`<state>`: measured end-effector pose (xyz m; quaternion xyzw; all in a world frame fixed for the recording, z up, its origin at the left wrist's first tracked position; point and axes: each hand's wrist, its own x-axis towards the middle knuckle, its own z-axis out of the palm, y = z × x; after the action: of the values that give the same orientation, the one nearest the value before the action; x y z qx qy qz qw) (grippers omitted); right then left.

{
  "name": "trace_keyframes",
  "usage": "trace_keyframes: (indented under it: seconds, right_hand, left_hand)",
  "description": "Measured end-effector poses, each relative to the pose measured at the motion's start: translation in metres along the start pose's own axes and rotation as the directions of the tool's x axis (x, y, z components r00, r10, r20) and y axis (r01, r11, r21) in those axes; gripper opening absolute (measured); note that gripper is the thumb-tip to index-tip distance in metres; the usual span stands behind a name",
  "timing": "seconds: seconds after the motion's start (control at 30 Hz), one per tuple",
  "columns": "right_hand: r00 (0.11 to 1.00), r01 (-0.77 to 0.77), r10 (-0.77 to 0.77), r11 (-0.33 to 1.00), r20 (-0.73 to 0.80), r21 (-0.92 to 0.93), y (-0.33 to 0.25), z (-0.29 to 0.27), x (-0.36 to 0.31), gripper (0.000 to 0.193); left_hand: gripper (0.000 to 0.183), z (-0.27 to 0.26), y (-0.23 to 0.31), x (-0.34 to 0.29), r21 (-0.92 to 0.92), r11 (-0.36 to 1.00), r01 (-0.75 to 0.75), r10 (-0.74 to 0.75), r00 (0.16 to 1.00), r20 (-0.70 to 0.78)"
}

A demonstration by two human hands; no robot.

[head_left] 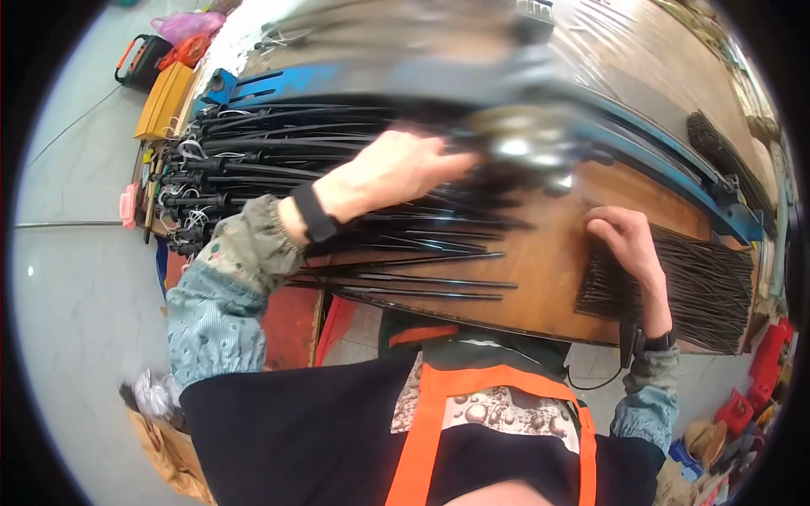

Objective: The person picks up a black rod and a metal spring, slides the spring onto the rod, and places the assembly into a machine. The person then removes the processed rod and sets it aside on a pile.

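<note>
Off the workbench's left edge, on the pale floor: a yellow case (164, 99) is lying long and flat, an orange-and-black case (142, 56) is sitting just behind it, and a pink plastic bag (187, 24) is lying at the far corner. No readable labels on any of them at this size.

On the wooden workbench (548, 270), left half: a heap of black rods (253, 169) is lying with long axes running left to right, thick ends with pale ties toward the left edge, thin tips pointing right toward the bench's middle. Too many and too overlapped to count.

The left hand (392, 173) is reaching across the heap near the bench's middle, fingers curled down onto the rods; a black wristband (316, 212) is sitting on the wrist. The fingertips are running into a blurred grey metal part (515, 148), so whether they are pinching anything cannot be told.

A blue metal rail (666, 156) is crossing the bench from the far left corner toward the right edge.

At the near right corner, a bundle of thin dark wires (700, 291) is lying flat, strands running left to right. The right hand (624, 240) is pressing on its left end, fingers bent and close together, palm down.

Red containers (764, 363) are standing on the floor past the right edge; the count is unclear.
</note>
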<state>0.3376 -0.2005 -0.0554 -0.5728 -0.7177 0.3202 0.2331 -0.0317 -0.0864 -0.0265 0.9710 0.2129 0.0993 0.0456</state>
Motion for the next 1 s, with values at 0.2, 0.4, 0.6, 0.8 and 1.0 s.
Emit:
trace_keyframes:
  seconds: [0.2, 0.4, 0.6, 0.8, 1.0]
  right_hand:
    - [0.995, -0.018, 0.021, 0.999, -0.096, 0.03, 0.006, -0.005, -0.017, 0.016]
    - [0.951, 0.219, -0.245, 0.964, -0.189, -0.15, 0.011, 0.008, -0.025, 0.019]
    - [0.901, 0.25, -0.269, 0.963, -0.34, -0.098, -0.001, 0.009, -0.049, 0.017]
    - [0.794, 0.324, -0.372, 0.928, -0.481, -0.183, 0.007, 0.016, -0.076, 0.031]
    - [0.642, 0.306, -0.628, 0.735, -0.439, -0.605, 0.01, 0.001, -0.068, 0.049]
  left_hand:
    - [0.033, 0.005, -0.003, 0.01, 0.189, 0.978, -0.083, 0.108, 0.986, -0.126]
    - [0.028, 0.015, 0.081, 0.044, 0.095, 0.995, 0.007, -0.005, 1.0, -0.021]
    - [0.029, 0.013, 0.117, 0.075, 0.031, 0.998, -0.052, 0.053, 0.998, -0.018]
    - [0.026, 0.007, 0.143, 0.095, -0.048, 0.994, -0.101, 0.101, 0.995, 0.004]
    - [0.027, -0.006, 0.162, 0.128, -0.015, 0.99, -0.142, 0.143, 0.986, 0.081]
